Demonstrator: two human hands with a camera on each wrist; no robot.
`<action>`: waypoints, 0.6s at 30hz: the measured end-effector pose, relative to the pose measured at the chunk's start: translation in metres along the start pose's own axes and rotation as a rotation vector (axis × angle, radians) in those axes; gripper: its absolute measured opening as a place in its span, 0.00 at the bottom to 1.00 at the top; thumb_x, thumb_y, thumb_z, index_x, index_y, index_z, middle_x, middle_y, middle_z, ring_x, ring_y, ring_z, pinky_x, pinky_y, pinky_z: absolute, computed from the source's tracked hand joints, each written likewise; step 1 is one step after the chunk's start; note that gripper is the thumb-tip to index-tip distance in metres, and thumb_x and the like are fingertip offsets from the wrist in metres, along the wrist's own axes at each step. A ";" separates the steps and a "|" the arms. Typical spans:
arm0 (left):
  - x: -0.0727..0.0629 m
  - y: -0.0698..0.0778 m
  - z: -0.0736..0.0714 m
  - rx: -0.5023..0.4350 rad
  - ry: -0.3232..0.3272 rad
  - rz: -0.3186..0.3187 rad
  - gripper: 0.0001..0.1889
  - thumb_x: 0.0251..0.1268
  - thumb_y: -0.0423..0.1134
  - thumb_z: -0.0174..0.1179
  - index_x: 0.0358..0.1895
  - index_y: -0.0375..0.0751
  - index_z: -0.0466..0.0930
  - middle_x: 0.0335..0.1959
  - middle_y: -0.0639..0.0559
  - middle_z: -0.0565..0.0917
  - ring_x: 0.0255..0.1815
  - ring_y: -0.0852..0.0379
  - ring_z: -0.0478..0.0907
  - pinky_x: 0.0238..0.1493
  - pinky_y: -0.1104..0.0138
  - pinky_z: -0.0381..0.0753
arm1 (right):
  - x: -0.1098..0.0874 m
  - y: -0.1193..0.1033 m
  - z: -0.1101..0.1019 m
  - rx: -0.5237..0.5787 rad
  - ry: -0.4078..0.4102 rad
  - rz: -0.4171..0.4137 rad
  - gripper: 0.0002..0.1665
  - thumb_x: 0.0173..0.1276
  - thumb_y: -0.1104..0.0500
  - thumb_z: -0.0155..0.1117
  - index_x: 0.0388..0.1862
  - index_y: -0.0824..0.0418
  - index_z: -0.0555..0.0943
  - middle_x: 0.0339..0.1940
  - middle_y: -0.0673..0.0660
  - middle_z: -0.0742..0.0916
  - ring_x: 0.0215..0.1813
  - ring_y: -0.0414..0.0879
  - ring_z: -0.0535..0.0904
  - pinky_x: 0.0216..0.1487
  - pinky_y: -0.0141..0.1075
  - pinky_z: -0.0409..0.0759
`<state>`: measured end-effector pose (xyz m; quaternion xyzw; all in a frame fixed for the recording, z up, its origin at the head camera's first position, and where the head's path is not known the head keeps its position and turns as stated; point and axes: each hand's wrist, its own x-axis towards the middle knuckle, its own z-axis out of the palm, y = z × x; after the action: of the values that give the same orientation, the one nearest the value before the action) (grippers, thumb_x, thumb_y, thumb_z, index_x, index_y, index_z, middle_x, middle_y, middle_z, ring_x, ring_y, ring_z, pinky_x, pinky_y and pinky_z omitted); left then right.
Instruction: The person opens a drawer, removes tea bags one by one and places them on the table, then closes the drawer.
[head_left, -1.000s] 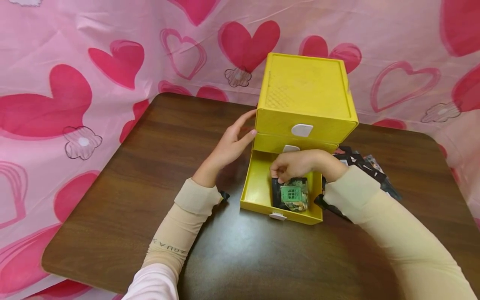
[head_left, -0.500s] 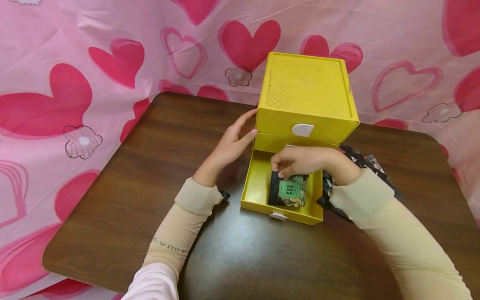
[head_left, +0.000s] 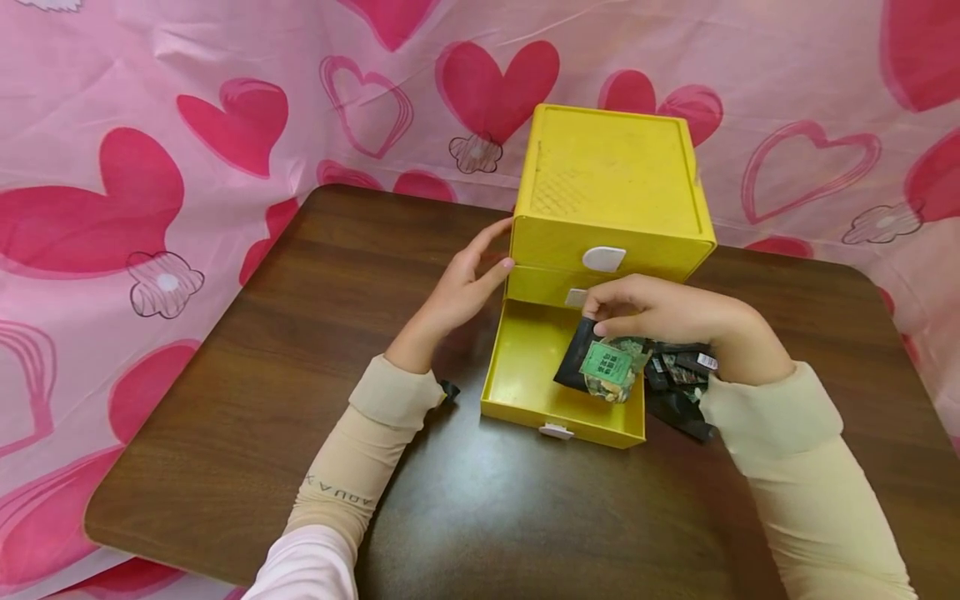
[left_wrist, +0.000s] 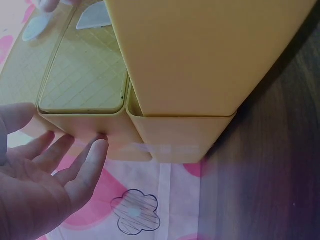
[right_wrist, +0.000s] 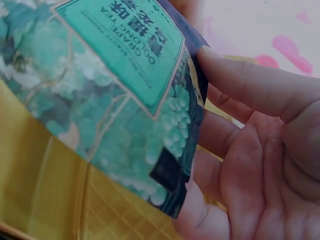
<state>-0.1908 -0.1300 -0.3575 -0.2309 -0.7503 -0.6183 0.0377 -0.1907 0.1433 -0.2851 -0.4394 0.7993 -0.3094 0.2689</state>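
A tea packet (head_left: 606,363), black with a green label and grape pattern, hangs tilted over the pulled-out bottom drawer (head_left: 525,396). My right hand (head_left: 660,321) pinches its upper edge between thumb and fingers; in the right wrist view the label on the tea packet (right_wrist: 130,95) reads grape oolong tea. Beneath it the yellow drawer floor shows bare. My left hand (head_left: 467,287) rests with extended fingers against the left side of the yellow drawer cabinet (head_left: 615,179). In the left wrist view the fingertips of the left hand (left_wrist: 55,175) touch the cabinet's side near its front.
Several dark packets (head_left: 682,379) lie in a loose pile on the brown table (head_left: 525,517), right of the drawer. The cabinet's upper drawers are closed, with white pull tabs (head_left: 604,259). A pink heart-patterned cloth (head_left: 375,92) hangs behind the table.
My right hand has lifted the tea packet up off the drawer floor and moved it to the right, tilting it. My left hand has stayed on the cabinet.
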 end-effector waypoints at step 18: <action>0.000 -0.002 0.001 -0.023 -0.006 -0.014 0.29 0.72 0.33 0.55 0.74 0.41 0.59 0.72 0.48 0.64 0.59 0.45 0.74 0.60 0.59 0.73 | -0.070 0.014 -0.009 0.080 0.230 0.131 0.04 0.72 0.65 0.58 0.44 0.59 0.76 0.28 0.55 0.78 0.25 0.47 0.70 0.25 0.39 0.72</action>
<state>-0.1912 -0.1297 -0.3592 -0.2279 -0.7449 -0.6264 0.0285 -0.1720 0.2128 -0.2785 -0.3369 0.8388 -0.3712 0.2124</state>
